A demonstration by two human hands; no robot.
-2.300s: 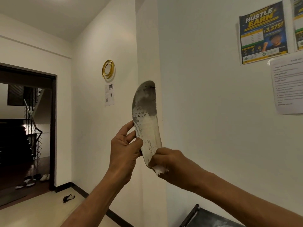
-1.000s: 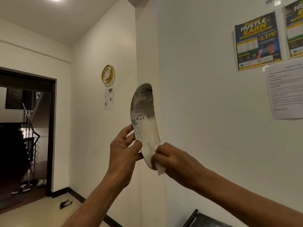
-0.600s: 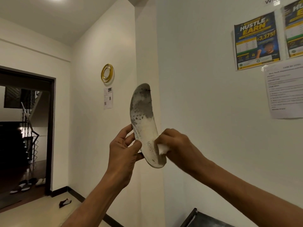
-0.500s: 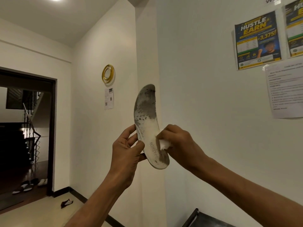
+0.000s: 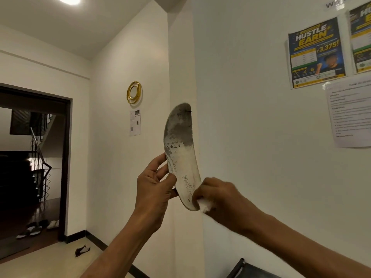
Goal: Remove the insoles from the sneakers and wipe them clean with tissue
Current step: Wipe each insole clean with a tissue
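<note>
A white insole (image 5: 180, 153) stands upright in front of me, toe end up, its upper half stained dark grey and the word FASHION printed near the heel. My left hand (image 5: 154, 189) pinches its left edge at the lower half. My right hand (image 5: 218, 195) presses a small wad of white tissue (image 5: 204, 205) against the heel end, at the bottom right of the insole. No sneaker shows in the head view.
A white wall corner stands just behind the insole, with posters (image 5: 316, 53) and a printed sheet at the upper right. A dark object (image 5: 247, 267) sits at the bottom right edge. At left a doorway (image 5: 34, 167) opens onto stairs, sandals on the floor.
My right hand has slid the tissue down from the middle of the insole's right edge to its heel end. The left hand keeps the same hold on the insole.
</note>
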